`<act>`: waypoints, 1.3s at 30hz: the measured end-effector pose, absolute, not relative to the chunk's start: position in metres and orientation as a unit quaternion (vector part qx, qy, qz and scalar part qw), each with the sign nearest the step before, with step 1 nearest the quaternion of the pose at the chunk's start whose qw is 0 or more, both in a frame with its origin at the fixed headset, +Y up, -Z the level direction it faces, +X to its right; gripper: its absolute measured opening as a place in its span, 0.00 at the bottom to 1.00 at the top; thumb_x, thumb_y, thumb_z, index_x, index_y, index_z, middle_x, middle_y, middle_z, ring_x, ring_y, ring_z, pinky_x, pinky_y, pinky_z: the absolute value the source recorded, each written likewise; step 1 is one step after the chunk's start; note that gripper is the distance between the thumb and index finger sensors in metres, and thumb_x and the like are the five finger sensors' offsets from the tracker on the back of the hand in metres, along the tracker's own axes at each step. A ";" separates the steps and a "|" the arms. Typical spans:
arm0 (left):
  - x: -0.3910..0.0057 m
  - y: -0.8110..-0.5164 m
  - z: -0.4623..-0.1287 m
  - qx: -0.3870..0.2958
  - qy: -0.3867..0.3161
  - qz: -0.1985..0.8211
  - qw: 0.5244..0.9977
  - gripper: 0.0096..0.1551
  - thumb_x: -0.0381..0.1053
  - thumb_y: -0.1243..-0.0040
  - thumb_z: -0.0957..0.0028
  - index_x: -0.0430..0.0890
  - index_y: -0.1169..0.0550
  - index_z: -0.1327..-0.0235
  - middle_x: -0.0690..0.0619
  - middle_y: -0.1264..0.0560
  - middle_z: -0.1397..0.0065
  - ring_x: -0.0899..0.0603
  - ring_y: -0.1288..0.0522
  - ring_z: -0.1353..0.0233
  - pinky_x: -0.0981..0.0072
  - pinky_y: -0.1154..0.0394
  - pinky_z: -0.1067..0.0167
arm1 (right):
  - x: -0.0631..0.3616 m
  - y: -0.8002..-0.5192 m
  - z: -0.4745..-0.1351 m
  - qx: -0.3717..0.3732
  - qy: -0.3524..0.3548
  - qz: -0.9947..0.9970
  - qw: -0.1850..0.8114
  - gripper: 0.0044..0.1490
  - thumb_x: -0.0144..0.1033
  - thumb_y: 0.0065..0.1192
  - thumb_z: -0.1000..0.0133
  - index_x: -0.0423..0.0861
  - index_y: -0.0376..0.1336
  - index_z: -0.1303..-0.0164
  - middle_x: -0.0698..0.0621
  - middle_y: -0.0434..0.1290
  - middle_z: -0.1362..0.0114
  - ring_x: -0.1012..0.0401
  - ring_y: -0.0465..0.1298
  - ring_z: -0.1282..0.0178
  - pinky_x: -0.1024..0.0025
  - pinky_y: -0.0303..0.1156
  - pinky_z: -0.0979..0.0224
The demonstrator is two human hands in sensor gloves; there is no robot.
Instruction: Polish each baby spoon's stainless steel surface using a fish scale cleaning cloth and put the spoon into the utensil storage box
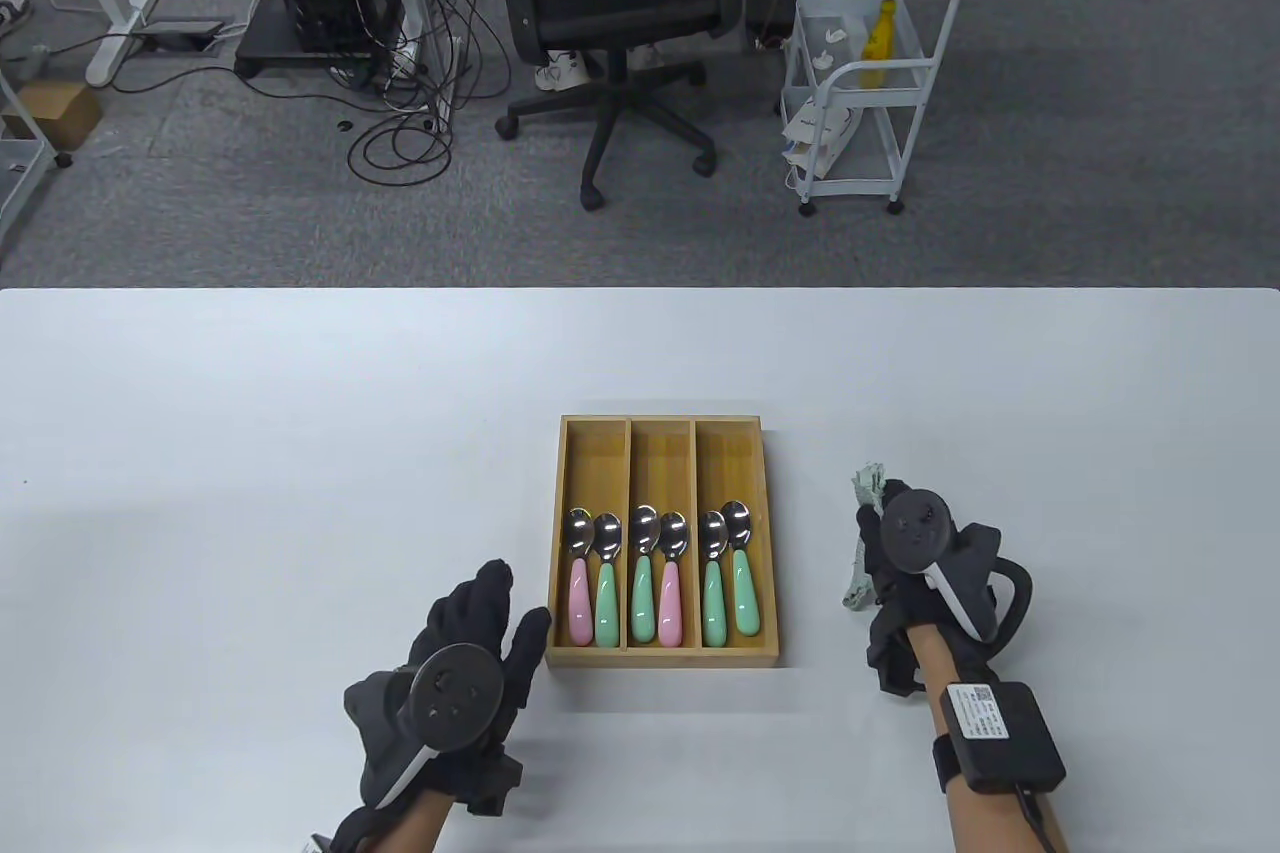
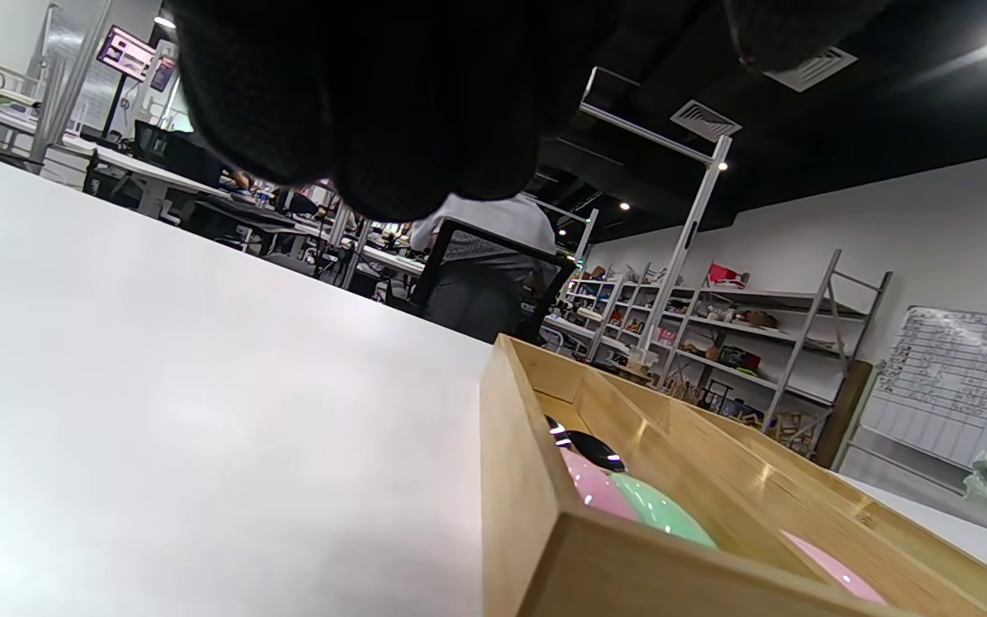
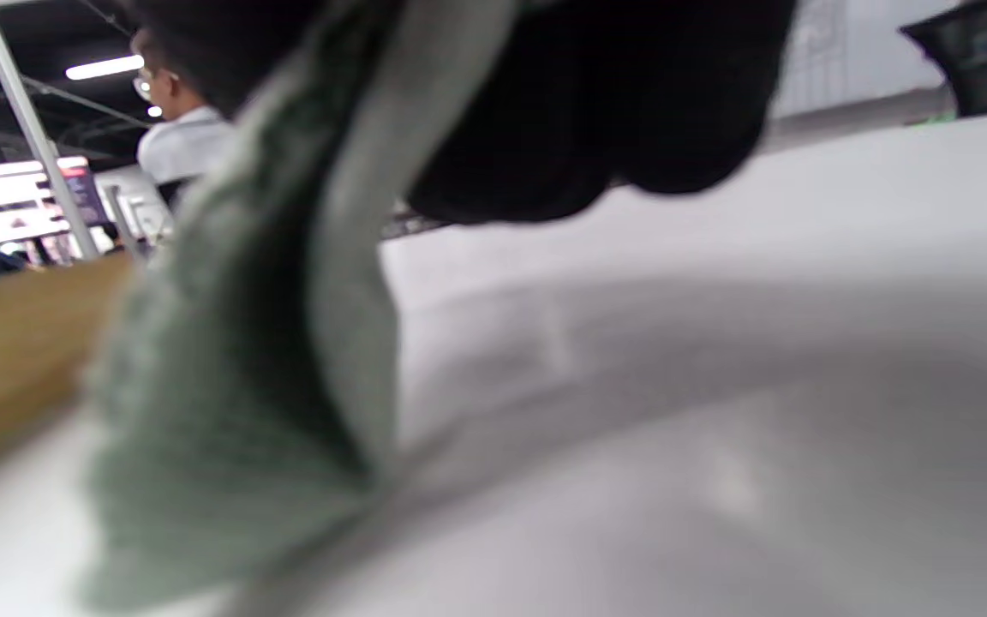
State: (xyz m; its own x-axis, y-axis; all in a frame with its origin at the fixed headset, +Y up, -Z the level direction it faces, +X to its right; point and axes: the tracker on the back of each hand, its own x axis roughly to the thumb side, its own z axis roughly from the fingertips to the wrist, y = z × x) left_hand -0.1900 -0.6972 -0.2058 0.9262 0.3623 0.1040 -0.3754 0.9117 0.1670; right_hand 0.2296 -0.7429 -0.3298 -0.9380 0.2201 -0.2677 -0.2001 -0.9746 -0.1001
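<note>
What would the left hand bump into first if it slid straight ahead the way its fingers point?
Probably the wooden utensil box: the left hand angles up and right, fingertips beside its near-left corner. Whether they touch is unclear.

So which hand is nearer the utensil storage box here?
Left. The left hand sits at the utensil storage box's near-left corner, fingertips almost at its wall. The right hand is off to the box's right, apart from it, holding the cleaning cloth.

Bright, even overhead light — right wrist view badly blurred.
</note>
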 end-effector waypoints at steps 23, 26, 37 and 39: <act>-0.195 -0.701 -0.210 0.065 -0.028 0.208 0.976 0.42 0.65 0.53 0.39 0.39 0.31 0.22 0.39 0.23 0.29 0.33 0.21 0.32 0.38 0.23 0.34 | 0.244 -0.708 -0.302 -0.110 -0.045 0.988 0.095 0.46 0.60 0.51 0.38 0.44 0.51 0.15 0.39 0.59 0.15 0.43 0.68 0.21 0.40 0.68 0.27; -0.194 -0.699 -0.208 0.069 -0.038 0.215 0.973 0.41 0.65 0.53 0.39 0.39 0.31 0.22 0.39 0.23 0.29 0.33 0.21 0.32 0.39 0.22 0.34 | 0.227 -0.700 -0.278 -0.069 -0.058 0.989 0.116 0.44 0.58 0.51 0.37 0.44 0.53 0.16 0.39 0.59 0.15 0.43 0.69 0.21 0.40 0.67 0.26; -0.190 -0.690 -0.194 0.106 -0.078 0.244 0.961 0.42 0.64 0.53 0.39 0.37 0.32 0.22 0.37 0.23 0.29 0.32 0.21 0.32 0.38 0.22 0.34 | 0.170 -0.688 -0.214 0.024 -0.087 0.970 0.226 0.42 0.57 0.50 0.36 0.44 0.53 0.16 0.40 0.60 0.15 0.44 0.69 0.21 0.45 0.67 0.23; -0.190 -0.689 -0.193 0.110 -0.083 0.247 0.959 0.42 0.64 0.53 0.39 0.37 0.31 0.22 0.37 0.23 0.29 0.32 0.21 0.32 0.38 0.22 0.34 | 0.166 -0.688 -0.206 0.032 -0.091 0.965 0.244 0.42 0.57 0.49 0.36 0.44 0.54 0.16 0.40 0.61 0.15 0.45 0.70 0.21 0.46 0.67 0.22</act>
State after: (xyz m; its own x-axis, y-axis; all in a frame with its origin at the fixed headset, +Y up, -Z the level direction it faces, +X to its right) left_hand -0.1897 -0.6885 -0.1929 0.8645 0.4549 0.2137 -0.4915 0.8540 0.1704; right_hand 0.1657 -0.6877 -0.2061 -0.8790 0.4648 0.1061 -0.4764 -0.8646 -0.1597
